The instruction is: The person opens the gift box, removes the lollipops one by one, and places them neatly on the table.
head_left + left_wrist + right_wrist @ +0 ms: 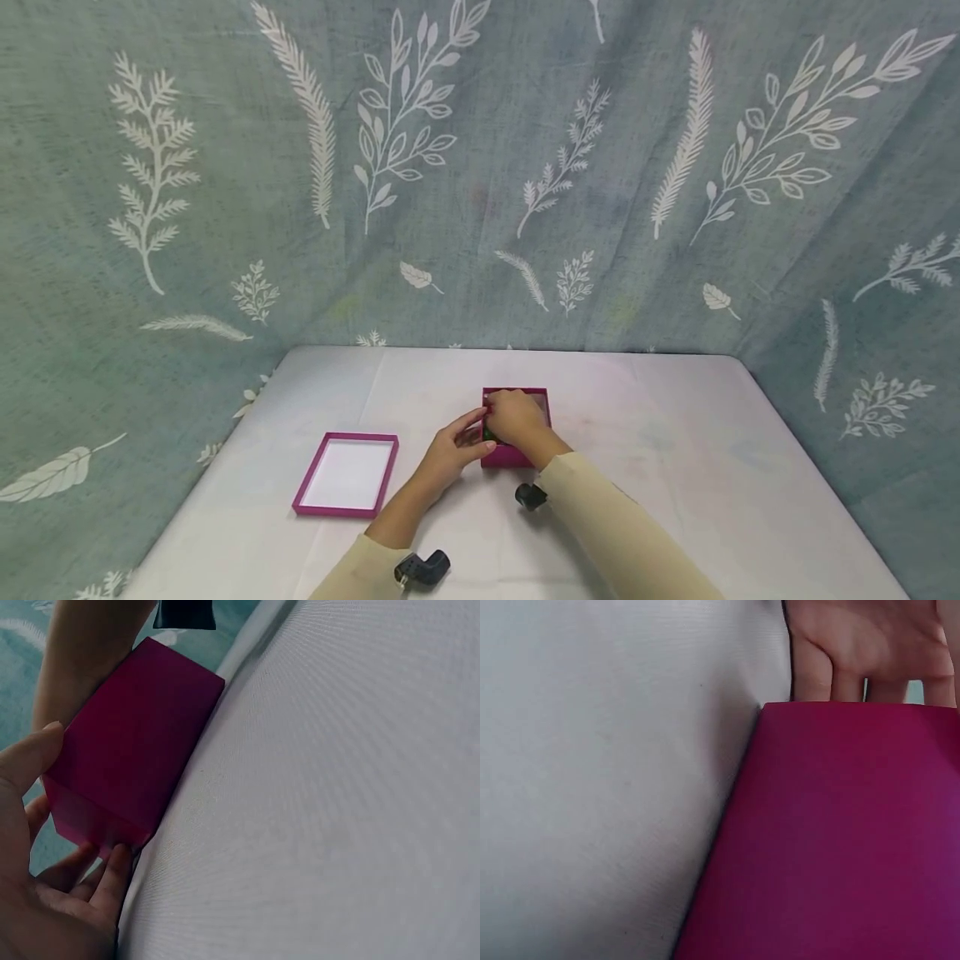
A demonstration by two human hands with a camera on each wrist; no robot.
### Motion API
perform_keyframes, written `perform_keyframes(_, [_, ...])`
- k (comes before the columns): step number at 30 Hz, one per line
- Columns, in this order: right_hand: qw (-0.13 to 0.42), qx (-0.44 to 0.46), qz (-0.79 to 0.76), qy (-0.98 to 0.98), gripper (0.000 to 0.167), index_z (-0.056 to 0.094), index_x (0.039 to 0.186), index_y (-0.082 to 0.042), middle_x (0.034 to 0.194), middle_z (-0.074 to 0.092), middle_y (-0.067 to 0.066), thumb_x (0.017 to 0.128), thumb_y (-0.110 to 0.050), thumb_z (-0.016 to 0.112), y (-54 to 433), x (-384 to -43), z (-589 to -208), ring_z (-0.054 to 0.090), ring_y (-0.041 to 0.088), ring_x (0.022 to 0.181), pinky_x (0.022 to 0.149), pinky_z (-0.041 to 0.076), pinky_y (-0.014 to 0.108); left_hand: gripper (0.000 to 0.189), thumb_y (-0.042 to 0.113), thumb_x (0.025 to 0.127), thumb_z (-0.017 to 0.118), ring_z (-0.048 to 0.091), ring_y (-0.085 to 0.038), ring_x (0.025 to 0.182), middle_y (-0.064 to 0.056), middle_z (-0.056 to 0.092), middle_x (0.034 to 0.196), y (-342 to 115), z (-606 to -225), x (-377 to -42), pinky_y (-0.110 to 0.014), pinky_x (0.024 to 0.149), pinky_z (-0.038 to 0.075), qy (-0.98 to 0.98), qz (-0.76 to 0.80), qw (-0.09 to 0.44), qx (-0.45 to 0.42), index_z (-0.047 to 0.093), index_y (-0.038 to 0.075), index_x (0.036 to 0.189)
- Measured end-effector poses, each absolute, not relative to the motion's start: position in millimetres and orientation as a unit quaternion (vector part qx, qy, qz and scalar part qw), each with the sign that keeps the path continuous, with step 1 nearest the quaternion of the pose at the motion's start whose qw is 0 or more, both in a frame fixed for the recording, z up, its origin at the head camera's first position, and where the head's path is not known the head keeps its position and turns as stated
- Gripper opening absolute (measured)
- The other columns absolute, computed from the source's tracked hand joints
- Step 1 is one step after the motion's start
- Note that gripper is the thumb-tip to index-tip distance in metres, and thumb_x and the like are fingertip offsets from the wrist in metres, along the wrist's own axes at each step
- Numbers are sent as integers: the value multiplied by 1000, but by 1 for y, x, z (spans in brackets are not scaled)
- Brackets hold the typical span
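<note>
A magenta box (506, 457) stands uncovered on the white table. My left hand (444, 458) holds its near left corner, the thumb at the front rim and the other fingers along the left side. In the left wrist view, those fingers (112, 877) reach low on the box wall. My right hand (517, 418) dips into the box from above; its fingertips are hidden inside, so I cannot tell what they hold. Something green (488, 434) shows under that hand. The box's front wall (840, 825) fills much of the right wrist view.
Left of the box lies its square lid (347, 475), white inside with a magenta rim, inner side up. A white cloth covers the table (675, 475). Behind and at both sides hangs a grey-green curtain (480, 283) with white leaf prints. Black wrist cameras (423, 568) sit by the sleeves.
</note>
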State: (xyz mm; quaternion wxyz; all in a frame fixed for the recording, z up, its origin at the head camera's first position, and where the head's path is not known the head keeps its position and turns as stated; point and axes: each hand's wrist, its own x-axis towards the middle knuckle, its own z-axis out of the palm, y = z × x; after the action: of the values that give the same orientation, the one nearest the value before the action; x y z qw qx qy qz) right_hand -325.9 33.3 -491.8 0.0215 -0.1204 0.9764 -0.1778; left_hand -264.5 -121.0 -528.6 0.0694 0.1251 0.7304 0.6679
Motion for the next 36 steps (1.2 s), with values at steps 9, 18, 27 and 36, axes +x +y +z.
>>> perform_keyframes(9, [31, -115, -283, 952, 32, 70, 113, -14, 101, 70, 2, 81, -17, 72, 40, -331, -492, 62, 18, 83, 75, 54, 38, 69, 19, 88, 74, 38, -35, 136, -12, 38, 151, -124, -537, -273, -40, 105, 40, 732, 661, 79, 143, 40, 11, 149])
perform_keyframes(18, [22, -94, -291, 952, 27, 68, 112, -13, 97, 69, 1, 86, -23, 70, 38, -330, -491, 61, 21, 82, 78, 52, 43, 68, 22, 89, 73, 40, -29, 136, -6, 39, 151, -122, -539, -275, -40, 107, 39, 738, 657, 70, 137, 42, 16, 148])
perform_keyframes(27, [-11, -47, -363, 930, 25, 71, 98, -11, 85, 67, -1, 79, -25, 80, 41, -332, -489, 60, 18, 79, 75, 54, 37, 67, 24, 87, 75, 43, -27, 133, -2, 41, 150, -122, -541, -275, -40, 105, 42, 740, 656, 61, 135, 44, 20, 147])
perform_keyframes(36, [32, -48, -374, 926, 27, 73, 103, -13, 96, 69, 1, 84, -32, 76, 45, -333, -490, 60, 20, 86, 79, 53, 40, 68, 20, 89, 74, 39, -33, 136, -10, 36, 153, -122, -538, -274, -41, 105, 41, 746, 650, 71, 128, 41, 16, 149])
